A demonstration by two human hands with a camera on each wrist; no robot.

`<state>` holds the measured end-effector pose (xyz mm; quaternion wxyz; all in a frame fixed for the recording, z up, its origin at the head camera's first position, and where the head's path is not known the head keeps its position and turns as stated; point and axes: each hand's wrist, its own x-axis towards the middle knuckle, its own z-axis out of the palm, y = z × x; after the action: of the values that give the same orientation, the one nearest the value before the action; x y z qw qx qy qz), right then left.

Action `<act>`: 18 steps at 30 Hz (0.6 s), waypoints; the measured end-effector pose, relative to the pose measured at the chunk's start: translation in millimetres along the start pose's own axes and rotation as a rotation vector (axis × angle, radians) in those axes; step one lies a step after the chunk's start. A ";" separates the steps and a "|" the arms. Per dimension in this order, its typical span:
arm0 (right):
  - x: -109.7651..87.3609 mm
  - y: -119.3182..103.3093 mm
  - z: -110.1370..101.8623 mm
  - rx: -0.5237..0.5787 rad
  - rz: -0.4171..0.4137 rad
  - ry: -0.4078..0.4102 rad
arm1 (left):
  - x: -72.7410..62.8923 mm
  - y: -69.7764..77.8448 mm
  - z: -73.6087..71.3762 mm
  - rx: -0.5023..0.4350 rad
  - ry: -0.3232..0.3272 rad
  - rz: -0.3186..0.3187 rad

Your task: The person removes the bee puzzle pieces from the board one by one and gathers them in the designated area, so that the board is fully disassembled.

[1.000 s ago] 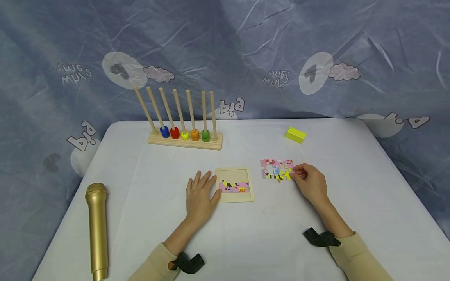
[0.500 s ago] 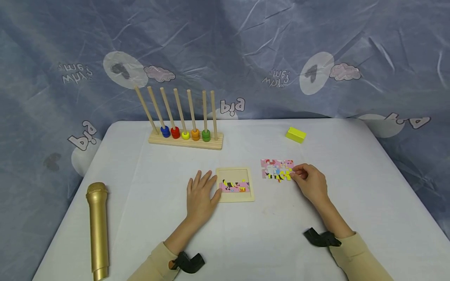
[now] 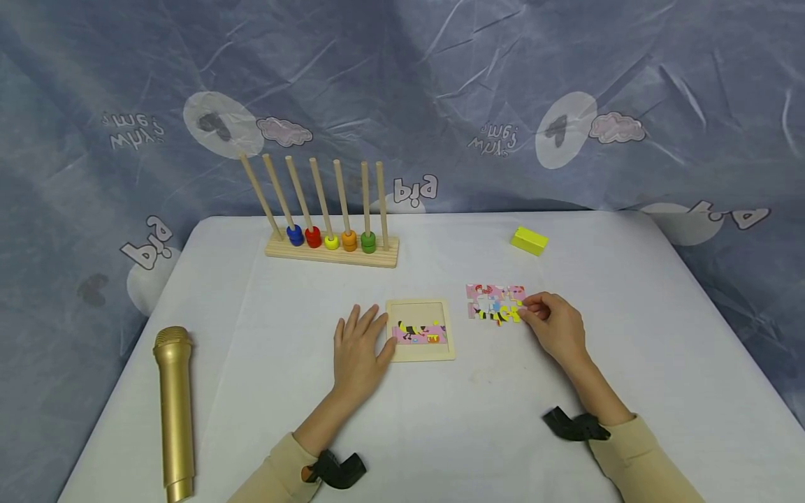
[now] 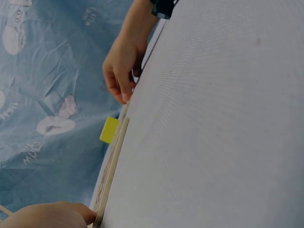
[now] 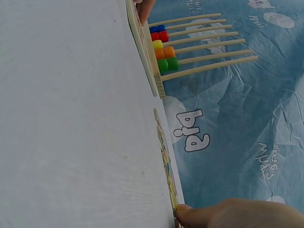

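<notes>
My left hand lies flat with fingers spread, its thumb and index finger on the left rim of the square wooden puzzle frame. Inside the frame's lower half is a strip of joined pieces with a yellow-and-black bee picture on pink. To the right, several loose jigsaw pieces lie together on the table, pink with yellow and black. At their right edge my right hand pinches a puzzle piece between thumb and index finger, largely covered by the fingertips. The right wrist view has the thumb at the pieces' edge.
Behind the frame stands a wooden peg rack with blue, red, yellow, orange and green beads. A yellow block sits at the back right. A gold microphone lies along the left side of the white-covered table.
</notes>
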<state>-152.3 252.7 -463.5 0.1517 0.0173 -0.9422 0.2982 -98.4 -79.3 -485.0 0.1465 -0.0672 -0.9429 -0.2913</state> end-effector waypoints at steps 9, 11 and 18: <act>3.6 -15.4 -8.7 0.108 0.042 0.001 | -0.5 -0.4 1.1 -0.011 0.001 0.002; 4.7 -25.0 -7.6 0.132 0.030 -0.016 | -0.5 -0.5 0.9 -0.013 -0.005 -0.002; 7.0 -77.5 12.7 0.263 -0.064 -0.120 | 0.0 -0.5 -0.1 -0.009 0.000 -0.002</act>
<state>-153.0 182.2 -428.2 0.1011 0.0847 -0.9013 0.4125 -98.4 -79.8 -485.1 0.1459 -0.0671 -0.9418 -0.2955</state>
